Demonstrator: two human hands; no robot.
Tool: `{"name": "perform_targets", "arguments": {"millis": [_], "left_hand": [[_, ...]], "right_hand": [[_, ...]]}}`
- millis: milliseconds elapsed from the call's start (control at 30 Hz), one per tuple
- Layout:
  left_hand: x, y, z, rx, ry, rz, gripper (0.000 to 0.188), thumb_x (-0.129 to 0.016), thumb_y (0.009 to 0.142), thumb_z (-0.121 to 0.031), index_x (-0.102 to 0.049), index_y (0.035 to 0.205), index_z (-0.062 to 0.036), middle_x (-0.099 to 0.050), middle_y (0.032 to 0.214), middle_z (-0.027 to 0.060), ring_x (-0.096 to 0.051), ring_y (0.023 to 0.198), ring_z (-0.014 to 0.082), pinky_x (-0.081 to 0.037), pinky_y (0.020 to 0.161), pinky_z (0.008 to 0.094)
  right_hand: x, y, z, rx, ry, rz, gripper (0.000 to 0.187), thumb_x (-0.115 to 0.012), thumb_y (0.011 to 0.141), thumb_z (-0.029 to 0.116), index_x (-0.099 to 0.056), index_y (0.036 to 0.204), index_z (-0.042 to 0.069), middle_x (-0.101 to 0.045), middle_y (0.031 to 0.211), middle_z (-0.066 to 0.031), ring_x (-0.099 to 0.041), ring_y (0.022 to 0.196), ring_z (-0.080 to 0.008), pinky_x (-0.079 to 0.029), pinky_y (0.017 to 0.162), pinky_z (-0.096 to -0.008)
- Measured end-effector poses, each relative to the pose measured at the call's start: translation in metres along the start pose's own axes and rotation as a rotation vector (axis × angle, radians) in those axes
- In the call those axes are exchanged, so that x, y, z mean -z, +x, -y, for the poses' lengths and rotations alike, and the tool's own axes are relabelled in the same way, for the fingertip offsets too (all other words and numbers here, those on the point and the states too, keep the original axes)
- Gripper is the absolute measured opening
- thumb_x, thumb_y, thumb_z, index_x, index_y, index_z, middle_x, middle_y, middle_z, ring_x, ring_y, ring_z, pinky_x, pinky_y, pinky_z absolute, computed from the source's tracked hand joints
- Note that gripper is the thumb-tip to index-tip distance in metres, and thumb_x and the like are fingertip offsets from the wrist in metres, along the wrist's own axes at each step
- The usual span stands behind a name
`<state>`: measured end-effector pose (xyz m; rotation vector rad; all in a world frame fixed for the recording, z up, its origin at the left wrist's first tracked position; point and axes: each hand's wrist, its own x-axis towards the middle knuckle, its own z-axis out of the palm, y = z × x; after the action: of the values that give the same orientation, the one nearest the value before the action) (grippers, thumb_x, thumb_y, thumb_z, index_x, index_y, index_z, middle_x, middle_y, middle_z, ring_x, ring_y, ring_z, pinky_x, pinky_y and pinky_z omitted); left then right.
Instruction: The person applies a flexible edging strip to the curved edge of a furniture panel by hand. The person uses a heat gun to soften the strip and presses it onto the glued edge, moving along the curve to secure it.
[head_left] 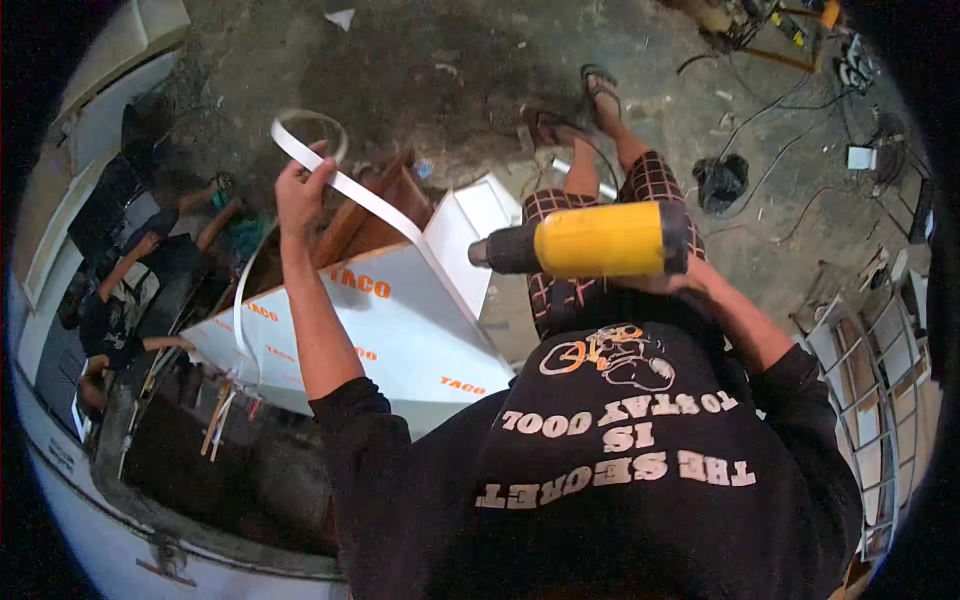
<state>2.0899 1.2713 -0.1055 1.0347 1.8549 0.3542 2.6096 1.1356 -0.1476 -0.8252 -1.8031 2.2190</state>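
Observation:
My left hand (pixel 303 200) is closed, its fingers pinching a long white edge-banding strip (pixel 376 205). The strip loops above the hand, and one stretch slopes down to the far corner of a white panel (pixel 410 330) with orange printing. Another stretch of it hangs to the left, in front of the panel. In my right hand (pixel 690 275) is a yellow and black heat gun (pixel 600 240), held level over my lap. Its nozzle points left, toward the panel's right edge, with a gap between. The gun hides part of my right fingers.
Beyond the panel lie brown boards (pixel 385 205) and a white box-like piece (pixel 480 225). Other people (pixel 125 300) are at the left, one hand near the panel's left end. At right are a black plastic bag (pixel 722 182), cables and a metal rack (pixel 870 410).

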Motion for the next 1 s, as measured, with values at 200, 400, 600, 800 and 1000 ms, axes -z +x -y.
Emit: {"name": "perform_targets", "arguments": {"millis": [200, 400, 600, 800, 1000], "left_hand": [[0.0, -0.003, -0.025, -0.025, 0.211, 0.003, 0.035, -0.068, 0.09, -0.024, -0.064, 0.113, 0.0018, -0.064, 0.08, 0.0016, -0.058, 0.071, 0.0079, -0.045, 0.06, 0.0236], [-0.021, 0.0, -0.072, -0.093, 0.434, 0.081, 0.035, -0.065, 0.092, -0.028, -0.064, 0.114, -0.0003, -0.063, 0.076, 0.0016, -0.057, 0.068, 0.0081, -0.044, 0.059, 0.0239], [-0.026, 0.01, -0.082, -0.206, 0.486, 0.151, 0.032, -0.065, 0.092, -0.029, -0.067, 0.11, -0.0022, -0.061, 0.071, 0.0001, -0.054, 0.065, 0.0068, -0.041, 0.056, 0.0241], [-0.035, 0.015, -0.095, -0.289, 0.574, 0.133, 0.026, -0.067, 0.09, -0.024, -0.067, 0.102, -0.0009, -0.063, 0.07, 0.0017, -0.055, 0.063, 0.0071, -0.043, 0.057, 0.0237], [-0.029, 0.017, -0.087, -0.284, 0.588, 0.111, 0.025, -0.069, 0.089, -0.023, -0.067, 0.099, -0.0006, -0.065, 0.07, 0.0028, -0.057, 0.062, 0.007, -0.044, 0.057, 0.0242]], "right_hand": [[-0.06, 0.023, -0.043, -0.238, 0.216, -0.013, 0.033, -0.068, 0.086, 0.022, -0.063, 0.116, 0.008, -0.065, 0.114, -0.0121, -0.061, 0.103, -0.0272, -0.049, 0.09, -0.039], [-0.073, 0.045, -0.031, -0.196, 0.255, -0.029, 0.034, -0.068, 0.086, 0.022, -0.063, 0.116, 0.007, -0.066, 0.113, -0.0118, -0.062, 0.102, -0.0265, -0.049, 0.089, -0.0374], [-0.066, 0.061, -0.021, -0.225, 0.377, -0.015, 0.033, -0.069, 0.085, 0.022, -0.064, 0.114, 0.006, -0.067, 0.109, -0.0117, -0.063, 0.098, -0.0252, -0.05, 0.087, -0.0374], [-0.078, 0.069, -0.042, -0.056, 0.186, -0.102, 0.032, -0.071, 0.082, 0.019, -0.064, 0.109, 0.003, -0.068, 0.104, -0.0132, -0.064, 0.094, -0.0242, -0.051, 0.084, -0.0367], [-0.048, 0.08, -0.02, -0.316, 0.352, 0.039, 0.031, -0.069, 0.084, 0.021, -0.064, 0.109, 0.004, -0.068, 0.101, -0.0128, -0.064, 0.091, -0.0224, -0.051, 0.082, -0.0361]]}}
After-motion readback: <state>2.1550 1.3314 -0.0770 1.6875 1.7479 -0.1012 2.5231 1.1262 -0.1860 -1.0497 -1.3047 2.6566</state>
